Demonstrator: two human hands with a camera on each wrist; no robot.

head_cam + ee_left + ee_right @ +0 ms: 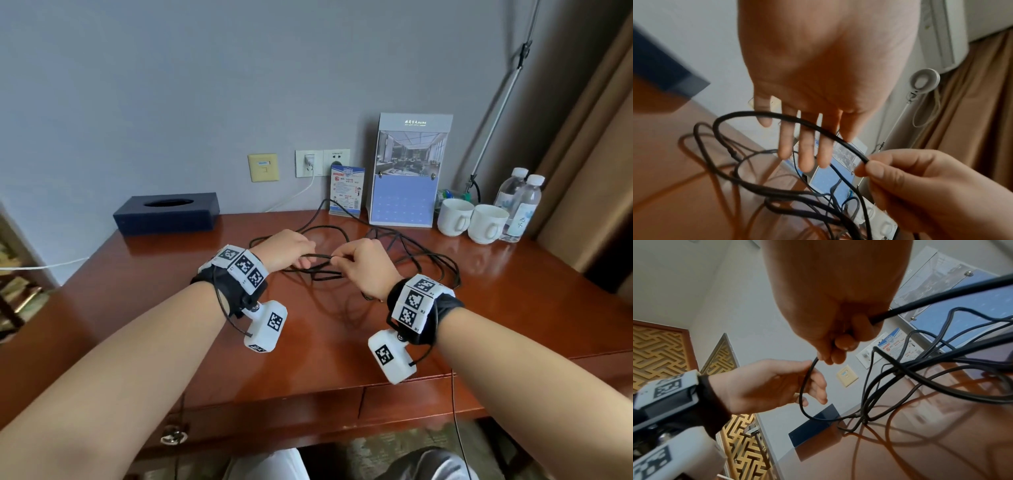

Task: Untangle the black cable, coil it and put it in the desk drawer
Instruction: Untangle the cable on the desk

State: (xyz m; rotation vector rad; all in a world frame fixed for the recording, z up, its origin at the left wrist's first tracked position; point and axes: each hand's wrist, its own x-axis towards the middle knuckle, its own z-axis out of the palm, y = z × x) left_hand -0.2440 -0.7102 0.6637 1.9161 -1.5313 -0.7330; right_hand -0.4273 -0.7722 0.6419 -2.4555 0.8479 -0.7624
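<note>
Head view: black cable half-lifted over the desk

Head view notes. Black cable (394, 240) is thin, matte, lying in loose overlapping loops on the glossy red-brown desk (308, 342), spread from mid-desk toward the back right. Several strands cross each other; one strand runs back toward the wall near the small leaflet stand (346, 190). One loop is raised off the wood between the two hands.

Right hand (368, 265): fingers curled, thumb and forefinger pinching the raised strand; right wrist view shows cable passing through the fist. Left hand (818, 65): fingers nearly straight and spread, the loop arcing across them in the left wrist view. Whether they bear on the strand, cannot tell.

Desk drawer (260, 416) front sits closed below the desk edge, round knob at left.

Around: dark blue tissue box (168, 212) back left, calendar stand (407, 171) back centre, two white mugs (472, 221) and water bottles (520, 202) back right, close to the far loops.
</note>
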